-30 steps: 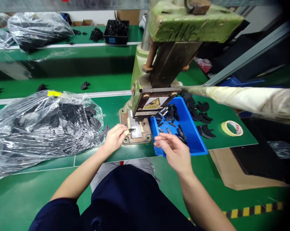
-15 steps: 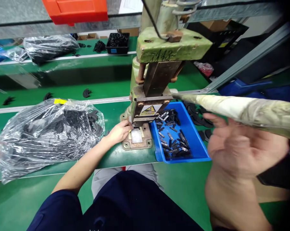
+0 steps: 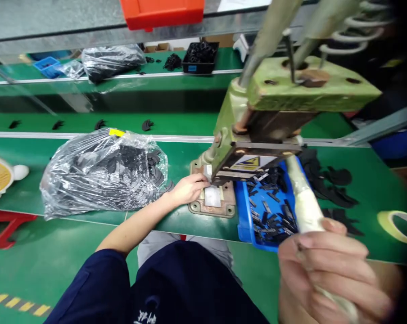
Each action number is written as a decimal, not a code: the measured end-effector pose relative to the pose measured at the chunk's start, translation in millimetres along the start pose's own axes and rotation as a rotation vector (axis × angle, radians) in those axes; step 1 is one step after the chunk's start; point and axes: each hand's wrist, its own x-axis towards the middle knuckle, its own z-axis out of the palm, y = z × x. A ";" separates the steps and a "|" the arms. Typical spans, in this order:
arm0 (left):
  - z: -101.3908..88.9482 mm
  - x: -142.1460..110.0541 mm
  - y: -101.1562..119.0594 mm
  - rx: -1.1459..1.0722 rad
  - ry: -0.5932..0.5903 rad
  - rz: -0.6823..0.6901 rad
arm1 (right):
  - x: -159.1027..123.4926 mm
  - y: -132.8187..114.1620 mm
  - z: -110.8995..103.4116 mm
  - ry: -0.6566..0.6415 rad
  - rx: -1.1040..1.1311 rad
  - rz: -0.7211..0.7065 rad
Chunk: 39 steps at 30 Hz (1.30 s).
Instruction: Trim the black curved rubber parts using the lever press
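Observation:
My right hand (image 3: 335, 265) is wrapped round the tape-covered lever (image 3: 306, 204) of a green hand press (image 3: 311, 85). The lever slopes down toward me, over a blue bin (image 3: 246, 216) of small black parts (image 3: 273, 220). My left hand (image 3: 191, 188) reaches to the press base (image 3: 200, 207), its fingertips pinched together just under the left edge of the press head (image 3: 254, 162). Whatever those fingers hold is hidden. Beside them on the base lies a pale metal plate (image 3: 212, 196).
A clear plastic bag (image 3: 105, 175) of black curved parts lies left of the press. More black curved parts (image 3: 336, 175) and a tape roll (image 3: 397, 227) lie at right. Several black pieces rest on the green strip behind. An orange bin (image 3: 163, 13) hangs above.
My right hand has gone from open under the lever to closed round it, and the lever has come down. My left hand stays at the base. The view has swung left.

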 end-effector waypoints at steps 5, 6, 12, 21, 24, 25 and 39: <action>-5.6 -8.4 6.4 0.018 -0.024 -0.038 | -22.0 18.1 18.0 0.161 -0.005 -0.167; -9.9 -14.6 7.6 0.033 -0.004 -0.078 | -21.8 19.3 19.5 0.182 0.001 -0.171; -47.1 -73.6 7.6 0.250 0.003 -0.632 | -15.9 17.9 21.4 0.186 0.047 -0.212; -52.5 -73.3 16.6 0.432 -0.330 -0.752 | -9.5 14.9 22.3 0.125 0.095 -0.232; -54.1 -59.4 17.1 0.474 -0.428 -0.826 | -11.8 15.1 18.1 0.092 0.107 -0.226; -55.0 -55.1 17.9 0.483 -0.462 -0.835 | -12.9 14.6 16.9 0.087 0.111 -0.208; -51.2 -40.8 31.3 0.623 -0.476 -0.776 | -19.1 11.4 -5.8 -0.087 0.104 -0.037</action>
